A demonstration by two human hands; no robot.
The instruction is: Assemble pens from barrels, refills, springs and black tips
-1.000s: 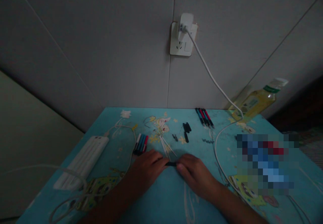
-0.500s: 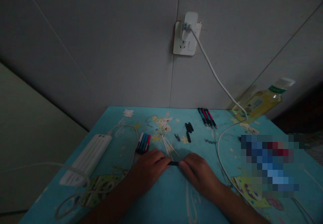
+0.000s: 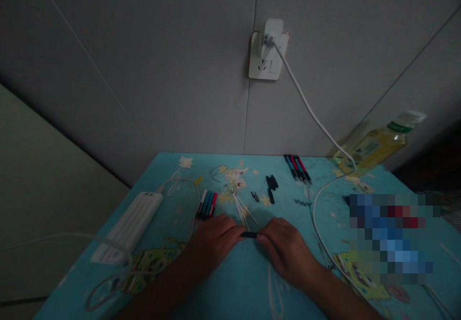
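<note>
Near the front middle of the blue desk (image 3: 230,286): left hand (image 3: 212,243) and right hand (image 3: 284,248) meeting, fingers of both pinched on the ends of a small black piece (image 3: 248,235), possibly a pen part, too dim to tell. Just beyond: thin white refills (image 3: 242,212). Farther left: coloured pen barrels (image 3: 207,204), white power bank (image 3: 129,224). Far right: assembled pens (image 3: 298,168), bottle (image 3: 378,142).

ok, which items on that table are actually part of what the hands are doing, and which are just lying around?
In hand:
- small black piece, pinched between left hand and right hand
- thin white rods, just beyond the fingertips
- loose black parts
- pen groups and

Lying about:
- power bank
- charger cable
- bottle
</note>
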